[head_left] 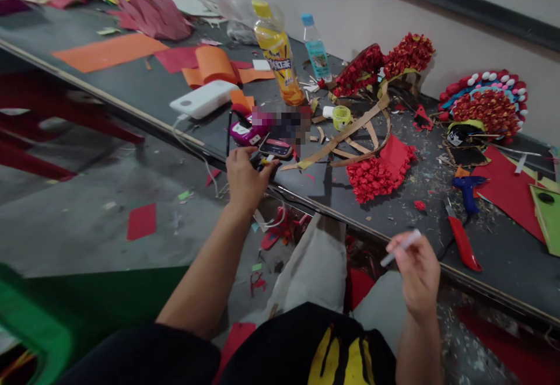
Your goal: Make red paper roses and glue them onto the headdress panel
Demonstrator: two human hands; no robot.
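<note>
The right hand (pixel 417 274) grasps a pale stick (pixel 400 248) in its fingers, low on the right of the frame. The stick slants up to the right. The blue glue gun (pixel 468 189) lies up and right of it on the desk (pixel 520 268), nearer this hand. The left hand (pixel 247 178) is at the phone (pixel 275 149), fingers bent; I cannot tell if they grip it. Up top, the yellow-capped bottle (pixel 280 58) has orange drink in it.
</note>
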